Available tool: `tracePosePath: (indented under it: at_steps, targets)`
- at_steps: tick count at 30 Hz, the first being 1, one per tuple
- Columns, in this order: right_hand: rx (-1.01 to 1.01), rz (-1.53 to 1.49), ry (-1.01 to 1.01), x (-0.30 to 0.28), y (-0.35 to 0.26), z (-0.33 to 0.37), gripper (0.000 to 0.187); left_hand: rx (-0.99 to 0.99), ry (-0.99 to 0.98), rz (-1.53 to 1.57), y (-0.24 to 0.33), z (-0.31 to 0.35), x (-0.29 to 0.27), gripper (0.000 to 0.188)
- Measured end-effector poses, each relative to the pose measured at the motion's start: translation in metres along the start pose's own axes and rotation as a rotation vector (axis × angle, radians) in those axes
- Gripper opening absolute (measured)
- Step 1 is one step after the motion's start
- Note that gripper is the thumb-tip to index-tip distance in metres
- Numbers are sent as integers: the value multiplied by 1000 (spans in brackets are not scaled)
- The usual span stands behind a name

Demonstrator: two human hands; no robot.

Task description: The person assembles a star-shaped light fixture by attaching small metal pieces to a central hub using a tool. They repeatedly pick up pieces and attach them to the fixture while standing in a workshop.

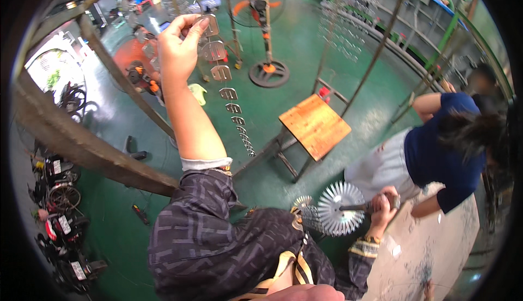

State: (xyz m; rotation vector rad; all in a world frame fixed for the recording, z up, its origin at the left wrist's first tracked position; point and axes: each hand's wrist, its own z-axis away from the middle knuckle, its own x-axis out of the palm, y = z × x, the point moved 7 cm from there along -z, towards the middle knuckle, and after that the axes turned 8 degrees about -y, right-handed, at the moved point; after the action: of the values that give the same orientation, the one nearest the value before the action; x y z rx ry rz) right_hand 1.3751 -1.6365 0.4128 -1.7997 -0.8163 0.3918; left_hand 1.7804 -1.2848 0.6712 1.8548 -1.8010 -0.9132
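Note:
My left hand (182,42) is raised at the upper left, its thumb and fingers pinching a flat metal piece (212,26). Below it hangs a line of similar slotted, buckle-like metal pieces (222,73), running down toward the floor. At lower right my right hand (384,208) is closed around a dark rod (355,208). The rod's end reaches the middle of a round fan of shiny metal pieces (340,189). More metal pieces (303,203) are bunched to the left of that fan, partly hidden by my clothing.
A wooden-topped stool (315,126) stands ahead. A dark metal post (103,137) crosses the left side. Beyond is an orange-bladed standing fan (266,34). A person in a dark blue top (444,148) is close at right, beside a pale tabletop (436,252). Metal pieces hang from racks (348,29) behind.

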Motion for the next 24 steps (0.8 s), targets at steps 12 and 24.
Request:
tracePosePath:
  at_steps: [12, 24]
  targets:
    - [57, -114, -100, 6, -4, -3, 16, 27, -702, 207, -38, 158, 163, 5]
    - [93, -102, -122, 16, -5, -5, 17, 89, -1086, 249, -128, 369, 260, 14]
